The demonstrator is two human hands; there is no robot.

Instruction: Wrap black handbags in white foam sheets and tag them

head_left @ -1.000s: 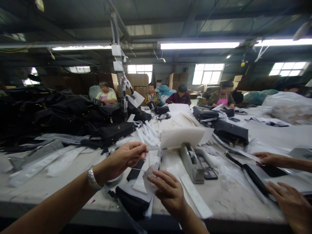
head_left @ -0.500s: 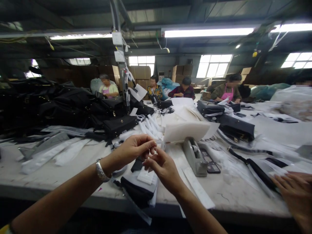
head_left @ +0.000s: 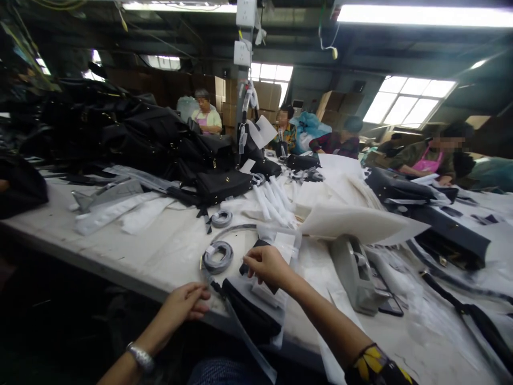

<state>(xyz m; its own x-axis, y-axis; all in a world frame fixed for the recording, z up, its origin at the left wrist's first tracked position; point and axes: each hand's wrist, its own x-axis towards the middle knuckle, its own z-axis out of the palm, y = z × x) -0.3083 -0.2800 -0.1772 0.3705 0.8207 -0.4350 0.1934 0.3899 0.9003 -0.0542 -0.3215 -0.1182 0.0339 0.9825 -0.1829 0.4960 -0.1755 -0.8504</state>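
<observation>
My left hand (head_left: 186, 306) is at the table's front edge, fingers loosely bent and apart, with nothing visible in them. Close by lie a wrapped strap (head_left: 232, 313) and a small black bag (head_left: 250, 315) in clear plastic. Farther right, my right hand (head_left: 267, 264) hovers over the bag and the white slips on it. Its thumb and fingertips are pinched; whatever is between them is too small to make out. A coiled grey strap (head_left: 218, 258) sits just left of this hand.
A grey tape dispenser (head_left: 355, 275) and a phone (head_left: 387, 299) stand to the right. White sheets (head_left: 356, 222) lie behind. Black bags (head_left: 160, 133) are heaped at the left, more (head_left: 441, 230) at the right. Several people sit across the table.
My hands, together before, have parted: the left moved down and left to the table edge, the right sits above the bag. The view has turned left and down.
</observation>
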